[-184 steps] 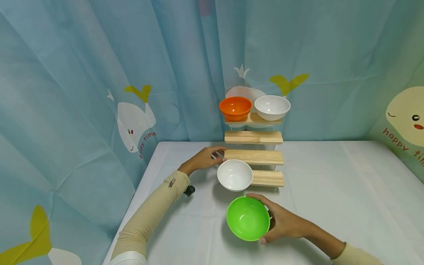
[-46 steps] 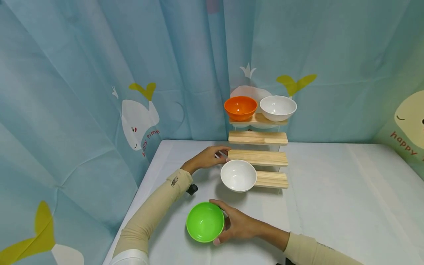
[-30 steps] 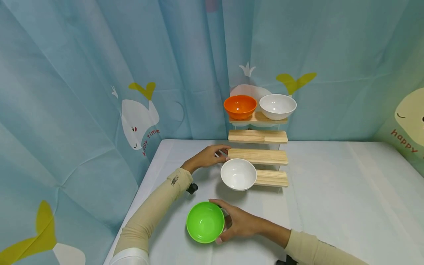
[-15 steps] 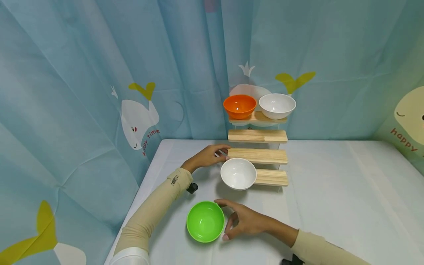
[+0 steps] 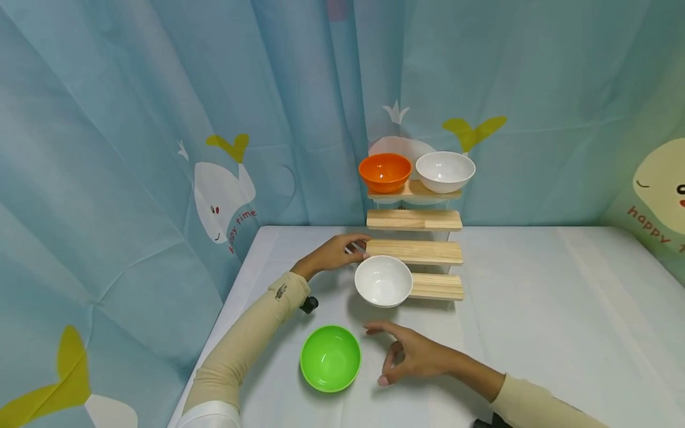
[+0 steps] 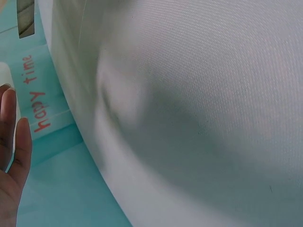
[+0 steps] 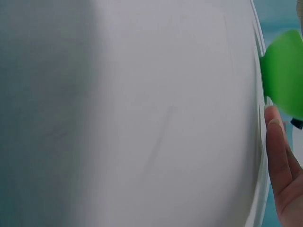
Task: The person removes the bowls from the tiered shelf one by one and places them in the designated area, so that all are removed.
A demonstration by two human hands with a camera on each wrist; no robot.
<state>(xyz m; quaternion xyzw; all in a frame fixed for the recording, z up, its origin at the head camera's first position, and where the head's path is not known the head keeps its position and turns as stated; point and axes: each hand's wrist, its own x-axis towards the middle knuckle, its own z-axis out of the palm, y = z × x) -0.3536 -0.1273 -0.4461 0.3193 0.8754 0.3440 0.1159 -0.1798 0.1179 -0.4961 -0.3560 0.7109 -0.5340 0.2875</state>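
A green bowl point(image 5: 330, 359) stands upright on the table in front of the rack. Just to its right is my right hand point(image 5: 417, 353), apart from the bowl, thumb and fingers spread with nothing between them. The right wrist view shows the green bowl point(image 7: 284, 73) beyond the fingertips. My left hand point(image 5: 333, 252) holds the left side of a stepped wooden display rack point(image 5: 414, 252) at its second board from the bottom, thumb and fingers around the clear side piece. A white bowl point(image 5: 383, 281) sits at the left end of the lowest board.
On the rack's top board an orange bowl point(image 5: 385, 173) and another white bowl point(image 5: 445, 172) stand side by side. A blue printed curtain point(image 5: 299, 119) hangs behind and left of the white-covered table point(image 5: 535, 309).
My right hand carried the green bowl leftward and set it on the table, then let go and drew back right. The left hand has stayed at the rack.
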